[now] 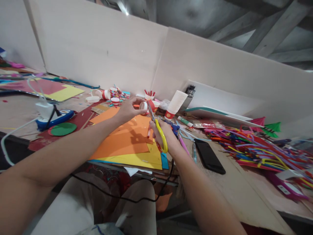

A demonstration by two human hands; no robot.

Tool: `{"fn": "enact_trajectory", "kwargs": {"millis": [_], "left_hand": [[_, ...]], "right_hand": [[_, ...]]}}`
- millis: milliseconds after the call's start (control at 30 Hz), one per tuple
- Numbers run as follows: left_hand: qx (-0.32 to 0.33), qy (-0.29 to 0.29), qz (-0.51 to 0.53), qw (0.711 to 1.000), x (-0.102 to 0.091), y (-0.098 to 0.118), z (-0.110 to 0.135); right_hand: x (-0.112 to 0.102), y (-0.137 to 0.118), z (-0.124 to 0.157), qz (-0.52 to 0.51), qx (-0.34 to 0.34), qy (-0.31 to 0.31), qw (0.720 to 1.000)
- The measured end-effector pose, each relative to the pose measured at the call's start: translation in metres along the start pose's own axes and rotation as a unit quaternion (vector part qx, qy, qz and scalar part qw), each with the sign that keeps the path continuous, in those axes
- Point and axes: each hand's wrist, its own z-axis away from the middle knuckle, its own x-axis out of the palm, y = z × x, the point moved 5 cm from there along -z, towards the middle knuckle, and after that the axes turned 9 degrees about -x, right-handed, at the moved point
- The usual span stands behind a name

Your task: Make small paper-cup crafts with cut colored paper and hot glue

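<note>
My left hand (pixel 128 109) pinches a small red and white paper cup (pixel 144 107), holding it above sheets of orange paper (pixel 124 140). My right hand (pixel 164 135) is closed round the handles of yellow-handled scissors (pixel 160 133), whose blades point up at the cup's edge. Both hands hover over the stacked orange, yellow and blue sheets at the table's near edge.
A stack of white paper cups (pixel 174 104) lies tilted behind the hands. A black phone (pixel 209 156) lies to the right, beside a pile of coloured pipe cleaners (pixel 259 147). Cut cup pieces (pixel 112 94) sit at the back. A blue glue gun (pixel 55 118) and green paper disc (pixel 63 129) lie left.
</note>
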Motion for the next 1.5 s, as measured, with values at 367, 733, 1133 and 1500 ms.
{"fn": "enact_trajectory", "kwargs": {"millis": [367,733,1133,1500], "left_hand": [[0.061,0.005,-0.102,0.993,-0.006,-0.004,-0.003],[-0.133,-0.074,0.139,0.979,0.003,-0.019,-0.003],[-0.169,-0.043,0.22,0.96,-0.005,-0.021,-0.007],[-0.057,-0.054,0.039,0.996,-0.005,-0.013,-0.005]], "right_hand": [[0.004,-0.001,-0.003,-0.041,0.033,-0.009,0.999],[0.002,0.008,-0.006,-0.033,0.001,-0.01,0.999],[0.001,0.021,-0.011,0.013,-0.049,-0.002,0.999],[0.001,0.017,-0.008,-0.016,-0.037,-0.012,0.999]]}}
